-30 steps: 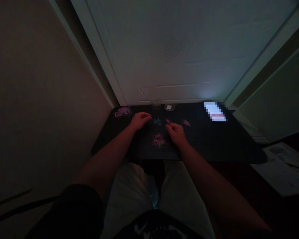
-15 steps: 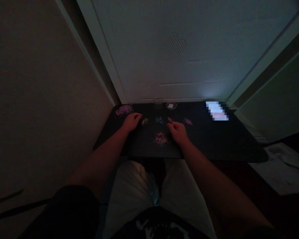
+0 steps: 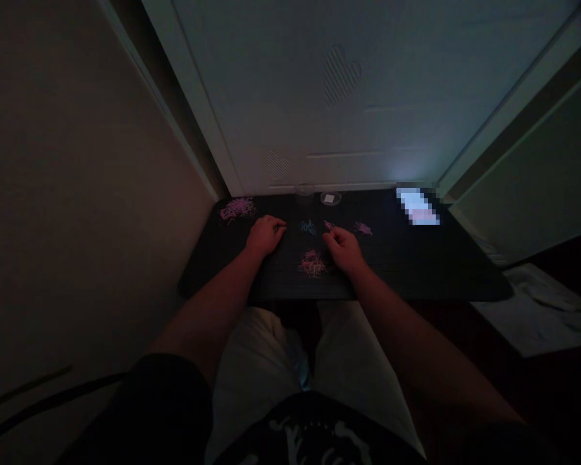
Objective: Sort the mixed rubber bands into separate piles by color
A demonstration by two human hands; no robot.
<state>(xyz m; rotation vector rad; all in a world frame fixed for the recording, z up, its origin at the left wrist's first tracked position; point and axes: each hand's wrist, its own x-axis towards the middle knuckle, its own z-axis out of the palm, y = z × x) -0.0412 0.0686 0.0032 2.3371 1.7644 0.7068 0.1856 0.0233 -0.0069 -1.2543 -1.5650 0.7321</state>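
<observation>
My left hand (image 3: 266,234) rests low over the dark table, its fingers bent and close together where a small pale-yellow pile lay; the hand hides that pile. My right hand (image 3: 343,248) is closed in a pinch just below a small pink pile (image 3: 328,225) of thin strips. Anything between either hand's fingertips is too small to make out. Between the hands lies a blue pile (image 3: 308,227) of similar strips. Nearer to me is a larger mixed pink pile (image 3: 312,263), left of my right hand. A purple pile (image 3: 363,228) sits beyond it to the right.
A big pink-purple heap (image 3: 238,208) lies at the table's far left corner. Along the back stand a clear round container (image 3: 305,192) and a clear round lid (image 3: 330,198) with a white square. A glowing, blurred-out phone-like screen (image 3: 417,206) lies at right. A white door (image 3: 281,97) rises behind the table.
My left hand has shifted right, covering the pale-yellow pile that showed before. My right hand stays almost in place. The view has tilted slightly.
</observation>
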